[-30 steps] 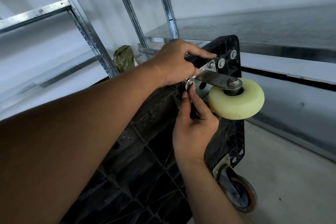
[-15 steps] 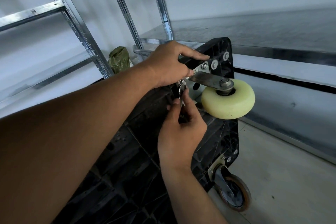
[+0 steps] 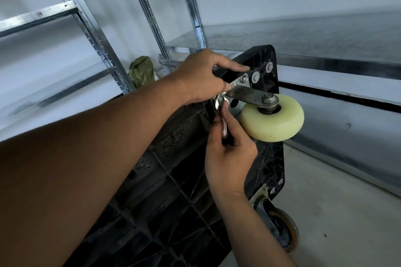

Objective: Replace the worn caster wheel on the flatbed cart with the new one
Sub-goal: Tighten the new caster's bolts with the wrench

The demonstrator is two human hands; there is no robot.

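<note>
The pale concrete floor [image 3: 338, 212] in front of me carries my black cart [image 3: 173, 180], tipped up on its side. The brown-rimmed wheel [image 3: 284, 231] at its low corner rests on the floor. A crumpled green bag [image 3: 141, 71] sits behind the cart, beside the metal shelving [image 3: 95, 34].

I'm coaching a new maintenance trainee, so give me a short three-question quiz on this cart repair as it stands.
1. True or false: the cream wheel sits at the upper corner of the upended cart.
2. What does the right hand hold? A) a wrench B) a hammer C) a spare wheel
3. Fill in: the dark orange-rimmed wheel is mounted ____ the cream wheel.

Key: 1 true; 2 A; 3 below.
</note>
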